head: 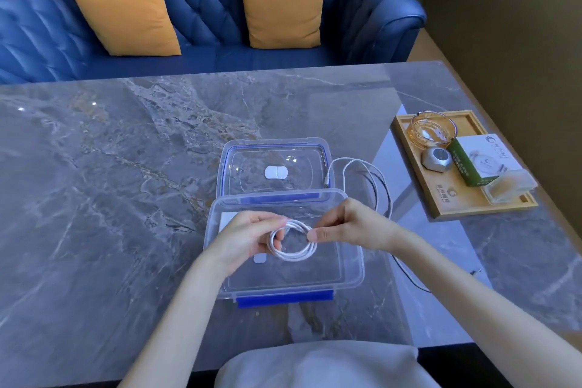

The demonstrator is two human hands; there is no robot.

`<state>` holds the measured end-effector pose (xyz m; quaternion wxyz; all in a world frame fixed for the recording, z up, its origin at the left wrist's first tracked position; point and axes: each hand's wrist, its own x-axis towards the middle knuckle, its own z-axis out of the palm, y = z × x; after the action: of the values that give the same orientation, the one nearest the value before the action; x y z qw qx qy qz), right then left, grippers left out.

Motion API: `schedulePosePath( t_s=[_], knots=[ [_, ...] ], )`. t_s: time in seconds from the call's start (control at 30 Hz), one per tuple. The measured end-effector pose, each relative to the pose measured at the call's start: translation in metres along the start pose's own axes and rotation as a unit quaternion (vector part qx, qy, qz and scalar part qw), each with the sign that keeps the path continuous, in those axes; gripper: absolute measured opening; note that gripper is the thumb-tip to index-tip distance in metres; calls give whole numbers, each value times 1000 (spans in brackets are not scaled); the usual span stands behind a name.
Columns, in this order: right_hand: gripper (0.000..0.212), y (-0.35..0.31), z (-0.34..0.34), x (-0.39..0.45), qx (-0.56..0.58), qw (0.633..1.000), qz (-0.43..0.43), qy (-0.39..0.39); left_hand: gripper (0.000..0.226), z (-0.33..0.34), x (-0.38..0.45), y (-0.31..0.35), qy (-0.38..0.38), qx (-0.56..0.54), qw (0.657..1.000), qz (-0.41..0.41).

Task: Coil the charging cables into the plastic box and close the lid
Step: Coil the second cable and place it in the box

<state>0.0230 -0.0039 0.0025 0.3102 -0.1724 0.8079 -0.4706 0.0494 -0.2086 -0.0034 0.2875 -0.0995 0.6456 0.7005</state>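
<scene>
The cable (293,242) is white and thin. A part of it is wound into a small round coil of a few turns, and this coil is held in the air between the two hands, above the open box (283,277). The rest of the cable goes out to the right of the right hand, makes loose loops on the surface (110,183) beside the box, and ends in a small white plug near the right edge of the lid (274,167). The box is clear plastic with a blue latch on its near side. The lid, also clear with a blue seal, lies open just behind the hands.

The left hand (248,239) is partly closed on the left side of the coil; its fingers curl around the turns and the thumb lies on top. The right hand (349,227) pinches the right side of the coil between thumb and forefinger, and its other fingers are bent in.

Both forearms come from the near edge of the surface and go toward each other, so that the hands meet over the middle of the box. The palms are turned toward each other. Far to the right of the right hand stands a wooden tray (441,198) with small things on it.
</scene>
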Motion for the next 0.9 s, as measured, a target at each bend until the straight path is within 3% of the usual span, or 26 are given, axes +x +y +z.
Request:
schedulePosePath(
  t_s=[0.1,0.27,0.4,0.53,0.6,0.63,0.7,0.8,0.83,0.9],
  knots=[
    [38,-2,0,-1,-7,1000,17,-17,22,0,1,1,-8,73,997,24],
    [35,-5,-1,1,-7,998,44,32,23,6,5,-4,70,78,992,71],
    [25,-9,-3,0,-181,978,56,85,17,19,3,-12,123,68,985,97],
    [39,-21,6,-1,-316,937,84,125,15,27,8,-17,171,49,978,106],
    [44,-24,13,1,-330,929,108,131,18,30,12,-20,200,34,974,101],
    [45,-23,15,2,-285,941,131,129,19,31,13,-21,209,24,972,100],
    [40,-22,14,4,-85,975,184,95,19,32,13,-21,222,0,969,105],
    [28,-21,4,1,237,944,229,-5,19,31,13,-22,253,-40,959,120],
    [28,-19,0,1,275,934,228,-27,19,31,13,-23,263,-49,956,124],
    [26,-16,-6,-1,242,944,220,-47,18,33,13,-24,275,-65,951,128]
  ],
)
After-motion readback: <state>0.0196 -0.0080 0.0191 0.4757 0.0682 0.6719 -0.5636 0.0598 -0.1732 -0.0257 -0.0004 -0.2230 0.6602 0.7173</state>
